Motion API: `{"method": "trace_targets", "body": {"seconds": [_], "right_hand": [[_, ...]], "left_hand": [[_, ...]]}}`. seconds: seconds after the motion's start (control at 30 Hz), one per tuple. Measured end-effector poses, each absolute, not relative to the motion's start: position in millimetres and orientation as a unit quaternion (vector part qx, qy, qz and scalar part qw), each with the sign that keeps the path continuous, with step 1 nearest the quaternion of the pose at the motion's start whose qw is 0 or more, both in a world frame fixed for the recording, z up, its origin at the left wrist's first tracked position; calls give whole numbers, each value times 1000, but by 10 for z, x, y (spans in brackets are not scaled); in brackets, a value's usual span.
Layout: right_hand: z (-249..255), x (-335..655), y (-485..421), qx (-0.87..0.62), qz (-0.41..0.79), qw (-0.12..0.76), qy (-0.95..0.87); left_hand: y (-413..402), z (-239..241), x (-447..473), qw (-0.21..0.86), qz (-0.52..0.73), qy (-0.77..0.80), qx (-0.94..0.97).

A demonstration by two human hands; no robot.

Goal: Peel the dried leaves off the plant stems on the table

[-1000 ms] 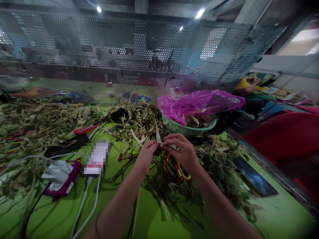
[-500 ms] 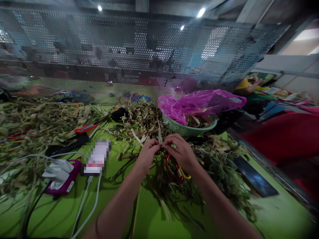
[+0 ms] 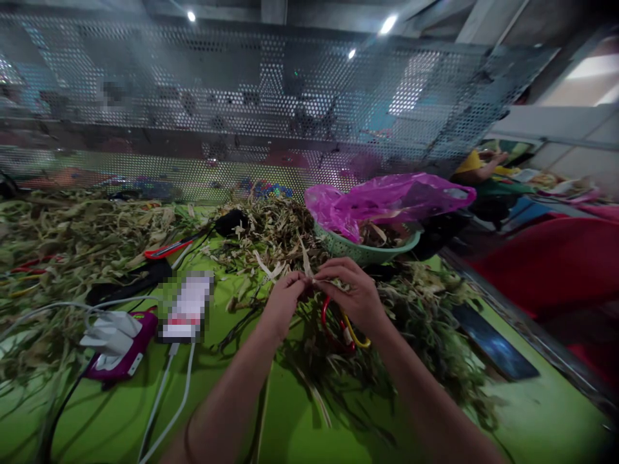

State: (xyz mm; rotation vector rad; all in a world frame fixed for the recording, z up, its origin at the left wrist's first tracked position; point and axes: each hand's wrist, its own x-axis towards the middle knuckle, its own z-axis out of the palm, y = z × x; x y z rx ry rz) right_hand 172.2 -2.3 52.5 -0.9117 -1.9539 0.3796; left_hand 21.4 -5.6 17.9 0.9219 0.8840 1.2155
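Note:
Between my two hands, over the middle of the green table (image 3: 309, 444), a pale dried leaf (image 3: 305, 258) points upward. My left hand (image 3: 285, 299) pinches its lower end between thumb and fingers. Right beside it, my right hand (image 3: 351, 293) pinches the same spot, fingertips almost touching the left ones. The exact grip is small and partly hidden by the fingers. Scissors with red and yellow handles (image 3: 325, 325) lie under my right hand among dried plant stalks (image 3: 425, 328).
A green basket (image 3: 367, 253) with a purple plastic bag (image 3: 391, 200) stands behind my hands. Dried plants (image 3: 87, 235) cover the left side. A utility knife (image 3: 167, 250), a charging phone (image 3: 188, 306) and a purple power strip (image 3: 120, 351) lie left; a dark phone (image 3: 493, 341) lies right. Farther right sits another person (image 3: 476, 171).
The leaf's tip has tilted a little to the left. Both hands stay in nearly the same place, still pinching, with the fingertips slightly shifted.

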Motion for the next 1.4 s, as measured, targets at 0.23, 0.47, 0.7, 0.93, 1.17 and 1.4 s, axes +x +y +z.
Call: {"method": "trace_targets", "body": {"seconds": [0.23, 0.47, 0.7, 0.93, 1.17, 1.4], "right_hand": [[478, 1738, 5, -368, 127, 437, -811], [471, 1714, 3, -377, 150, 415, -814], [464, 1719, 14, -429, 198, 409, -781], [456, 1726, 7, -436, 240, 447, -743], [505, 1763, 4, -375, 207, 463, -776], [491, 1763, 11, -382, 165, 441, -795]], "left_hand": [[-80, 226, 224, 678, 529, 356, 365], [-77, 167, 234, 666, 526, 365, 382], [-56, 162, 210, 577, 518, 390, 497], [-40, 160, 217, 543, 491, 404, 549], [-34, 163, 208, 606, 489, 408, 477], [-75, 206, 201, 652, 517, 369, 415]]}}
